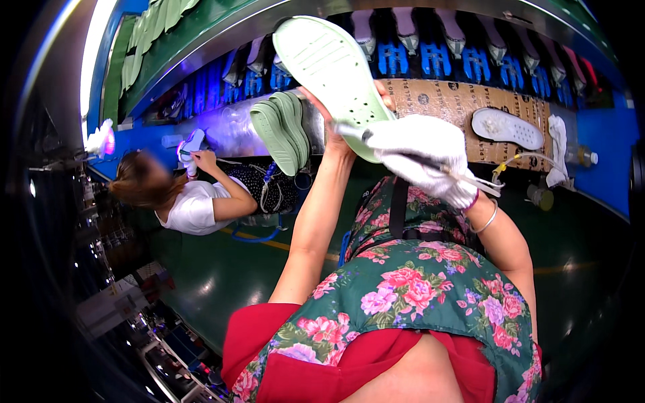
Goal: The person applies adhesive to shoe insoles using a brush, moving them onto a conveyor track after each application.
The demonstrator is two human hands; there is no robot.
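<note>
1. While left hand pinches pale green sole by its edges, gloved right hand curls round slim tool.
2. Pale green sole: over left hand.
3. More green soles: left of it.

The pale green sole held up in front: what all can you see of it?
The pale green sole is long, foot-shaped and looks like foam or rubber. Parallel lines cross its upper part; small dark holes dot its lower part. It slants in the view's upper middle, broad face toward the camera. The bare left grip holds it from behind, showing at both edges. The gloved right grip covers part of its lower end; contact is unclear.
</note>
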